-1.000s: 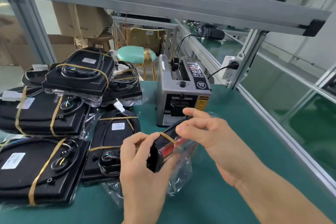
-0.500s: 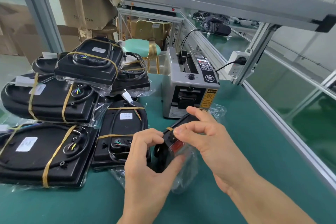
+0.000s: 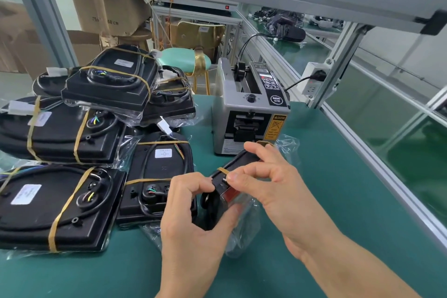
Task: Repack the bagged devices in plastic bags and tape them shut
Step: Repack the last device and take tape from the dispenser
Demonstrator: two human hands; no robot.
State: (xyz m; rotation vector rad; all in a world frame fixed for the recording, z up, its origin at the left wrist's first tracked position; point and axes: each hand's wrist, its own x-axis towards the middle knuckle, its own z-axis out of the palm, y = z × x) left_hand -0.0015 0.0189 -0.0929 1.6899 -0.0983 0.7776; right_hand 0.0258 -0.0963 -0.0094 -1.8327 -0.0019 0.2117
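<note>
Both hands found at near centre of the green bench (image 3: 326, 176), holding one small black device (image 3: 223, 186) between them. Left hand (image 3: 193, 220) clamped on the near end of the device, thumb underneath, fingers curled over the top. Right hand (image 3: 273, 189) pinching at the upper face of the device beside a tan band (image 3: 223, 170), remaining fingers raised. Device noted part-way inside a clear plastic bag (image 3: 244, 227), bag hanging below and trailing towards the far right; whether the bag mouth was open could not be told. Grey tape machine (image 3: 244, 113) seen just beyond the hands, upright on the bench. Larger black bagged units (image 3: 60, 201), banded in tan, piled at left, some stacked on others. Cardboard boxes (image 3: 106, 7) observed beyond the bench, far left.
</note>
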